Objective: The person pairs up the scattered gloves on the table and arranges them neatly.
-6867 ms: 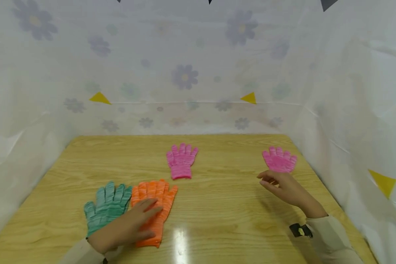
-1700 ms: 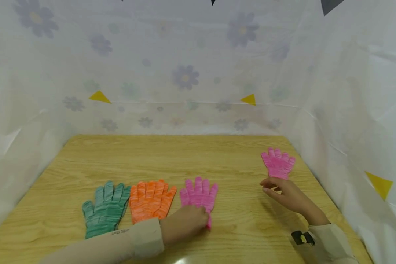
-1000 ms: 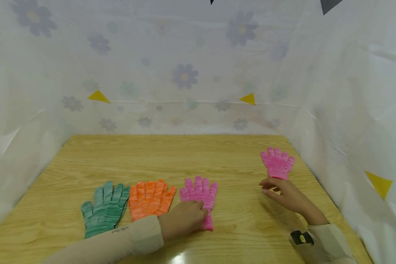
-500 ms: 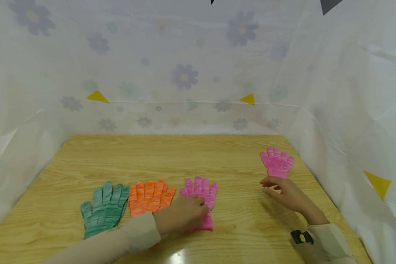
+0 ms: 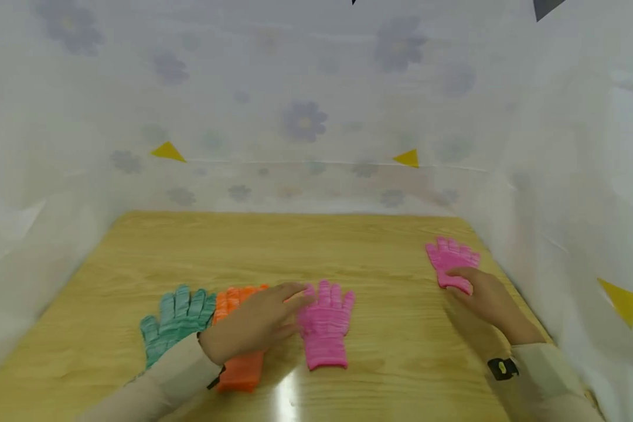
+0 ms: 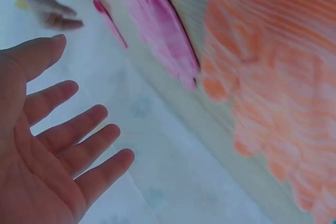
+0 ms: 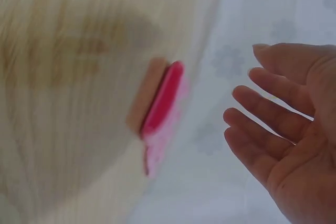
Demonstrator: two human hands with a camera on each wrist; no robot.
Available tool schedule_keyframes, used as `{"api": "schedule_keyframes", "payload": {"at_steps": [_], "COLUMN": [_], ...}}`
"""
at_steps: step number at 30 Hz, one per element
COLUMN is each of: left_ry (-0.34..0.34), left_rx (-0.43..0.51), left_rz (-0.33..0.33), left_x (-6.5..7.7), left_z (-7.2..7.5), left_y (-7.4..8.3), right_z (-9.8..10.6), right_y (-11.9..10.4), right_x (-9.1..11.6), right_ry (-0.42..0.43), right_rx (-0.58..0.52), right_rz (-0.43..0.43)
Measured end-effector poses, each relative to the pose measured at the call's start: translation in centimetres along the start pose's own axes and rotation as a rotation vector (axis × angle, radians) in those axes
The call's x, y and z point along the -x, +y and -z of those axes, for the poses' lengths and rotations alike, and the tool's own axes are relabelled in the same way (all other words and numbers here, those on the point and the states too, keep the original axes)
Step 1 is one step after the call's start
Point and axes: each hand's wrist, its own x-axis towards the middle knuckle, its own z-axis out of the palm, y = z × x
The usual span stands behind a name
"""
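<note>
In the head view my left hand (image 5: 258, 322) passes over the orange knit glove (image 5: 242, 375), fingers loosely extended, its fingertips overlapping the left edge of a pink knit glove (image 5: 328, 328). The left wrist view shows that hand (image 6: 58, 145) with fingers apart and nothing in them, above the orange glove (image 6: 283, 77) and pink glove (image 6: 163, 30). A teal knit glove (image 5: 174, 328) lies left of the orange one, partly behind my sleeve. At the right, my right hand (image 5: 487, 299) overlaps the cuff of another pink glove (image 5: 448, 258); its fingers (image 7: 273, 119) look relaxed in the right wrist view.
The gloves lie on a wood-grain table (image 5: 390, 375). White sheeting with a flower print (image 5: 306, 120) hangs behind it and along both sides. Yellow triangles (image 5: 621, 300) mark the sheeting. A dark wrist strap (image 5: 503, 368) shows at my right sleeve.
My left hand has left the pink glove, earlier drawn from the far middle to beside the orange one, and moved up and left. My right hand has shifted forward over the right pink glove's cuff.
</note>
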Motion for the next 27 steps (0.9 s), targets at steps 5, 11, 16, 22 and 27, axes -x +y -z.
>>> {"api": "schedule_keyframes", "payload": {"at_steps": [5,11,16,22,27], "left_ry": [-0.017,-0.001,-0.002,0.042,0.055], "left_rx": [0.015,0.011,0.009,0.003,0.002], "left_rz": [0.093,0.148,0.169,0.151,0.145], "left_x": [1.5,3.3,4.2,4.5,4.5], "left_z": [1.2,2.1,2.3,2.5,2.6], "left_y": [-1.3,-2.4,-2.9,-3.2,-3.4], "right_z": [-1.0,-2.4,-3.1,-3.3,-3.3], "right_y": [2.0,3.4,4.0,3.9,3.5], "right_x": [0.0,-1.3,-2.1,-2.6,-2.6], "right_ry": [-0.008,-0.105,-0.210,-0.223,-0.194], "right_rx": [0.043,0.072,0.100,0.167,0.255], "right_rz": [0.017,0.044,-0.001,0.016,0.051]}}
